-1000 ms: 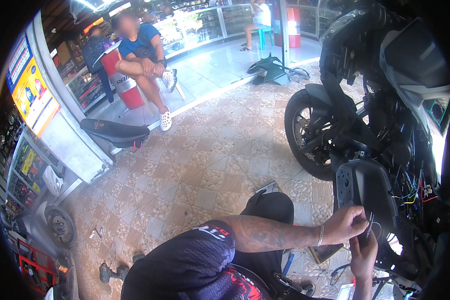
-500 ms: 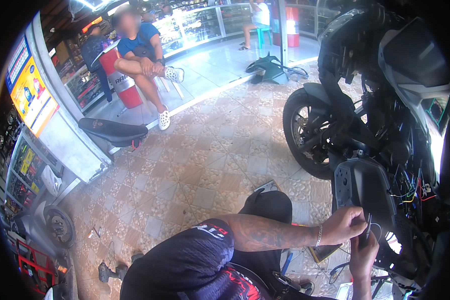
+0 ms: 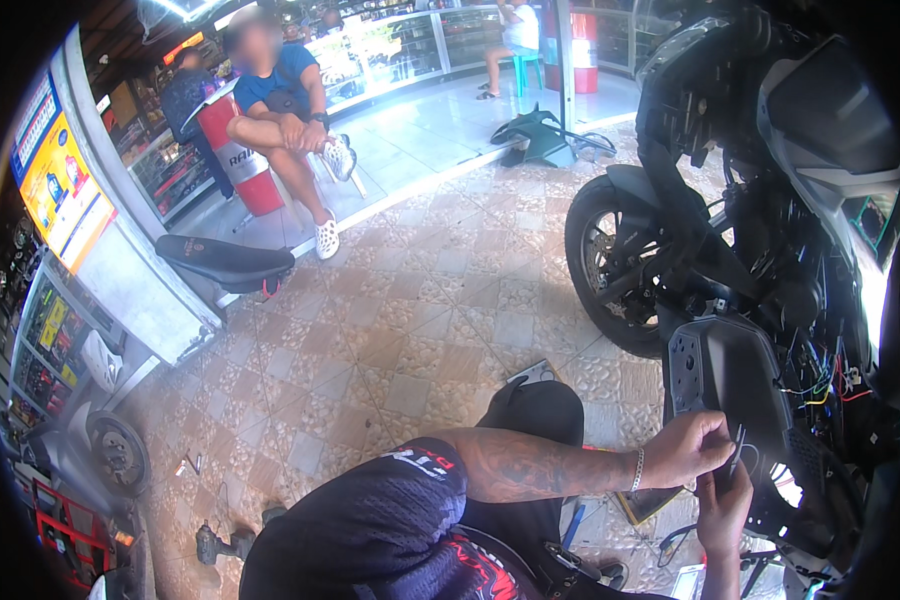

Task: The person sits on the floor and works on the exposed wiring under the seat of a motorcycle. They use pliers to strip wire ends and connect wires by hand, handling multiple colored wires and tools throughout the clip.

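My left hand (image 3: 692, 448) reaches across from the left, fingers pinched together on a thin dark wire (image 3: 739, 446). Just below it, my right hand (image 3: 725, 508) comes up from the lower edge and grips the same wire with closed fingers. One end sticks up past the fingertips, and a thin loop curves off to the right. Both hands are close together beside the scooter's black footboard (image 3: 735, 370). Loose coloured wires (image 3: 820, 388) hang from the scooter's opened body to the right of the hands.
The scooter's front wheel (image 3: 615, 270) stands ahead on the tiled floor (image 3: 410, 330). A removed seat (image 3: 225, 262) leans by the pillar at left; a person (image 3: 288, 110) sits beyond it. A power tool (image 3: 220, 543) lies at lower left. A dark green panel (image 3: 545, 140) rests farther off.
My hands stay in nearly the same place, with slight shifts of the fingers and the wire. The seated person's raised foot has moved slightly.
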Demonstrator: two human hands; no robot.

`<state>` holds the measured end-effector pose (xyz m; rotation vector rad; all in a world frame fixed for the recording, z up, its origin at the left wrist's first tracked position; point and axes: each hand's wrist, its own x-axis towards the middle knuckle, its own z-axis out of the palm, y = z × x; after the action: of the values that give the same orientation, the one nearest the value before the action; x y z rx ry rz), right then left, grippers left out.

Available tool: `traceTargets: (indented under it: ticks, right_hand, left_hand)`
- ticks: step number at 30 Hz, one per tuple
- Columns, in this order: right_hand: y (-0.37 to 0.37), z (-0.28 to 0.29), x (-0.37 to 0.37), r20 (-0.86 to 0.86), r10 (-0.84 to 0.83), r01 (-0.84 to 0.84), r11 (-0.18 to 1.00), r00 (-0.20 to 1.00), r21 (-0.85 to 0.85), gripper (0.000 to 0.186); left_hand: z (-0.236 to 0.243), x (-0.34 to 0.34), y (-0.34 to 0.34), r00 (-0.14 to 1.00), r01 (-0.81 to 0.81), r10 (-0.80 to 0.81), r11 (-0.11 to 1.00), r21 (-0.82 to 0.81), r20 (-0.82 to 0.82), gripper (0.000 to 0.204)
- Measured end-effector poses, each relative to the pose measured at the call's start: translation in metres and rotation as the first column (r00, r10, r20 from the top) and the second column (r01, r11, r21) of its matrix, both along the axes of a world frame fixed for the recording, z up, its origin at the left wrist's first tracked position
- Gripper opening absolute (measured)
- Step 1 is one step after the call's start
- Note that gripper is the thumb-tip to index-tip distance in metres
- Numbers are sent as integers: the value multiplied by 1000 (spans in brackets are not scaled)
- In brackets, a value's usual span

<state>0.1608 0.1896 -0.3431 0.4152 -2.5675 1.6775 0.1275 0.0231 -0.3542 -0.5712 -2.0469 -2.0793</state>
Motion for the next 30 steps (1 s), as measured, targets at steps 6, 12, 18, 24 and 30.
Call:
traceTargets:
  ticks: [6, 12, 18, 24, 30]
  right_hand:
    - [1, 1, -1, 23, 3, -3, 1000, 1000, 18, 29]
    - [2, 3, -1, 45, 15, -16, 1000, 999, 25, 29]
    - [0, 8, 1, 46, 21, -22, 999, 999, 32, 28]
    - [-1, 9, 1, -58, -3, 7, 997, 998, 76, 22]
    - [0, 9, 1, -119, -40, 61, 983, 992, 176, 20]
  left_hand:
    - [-1, 0, -1, 1000, 0, 0, 1000, 7, -26, 20]
    - [0, -1, 0, 1000, -15, 15, 1000, -16, -3, 21]
    - [0, 1, 0, 1000, -11, 11, 1000, 11, -5, 20]
    - [-4, -2, 3, 1000, -8, 8, 1000, 2, -27, 19]
    - [-2, 1, 2, 1000, -1, 1, 1000, 0, -28, 18]
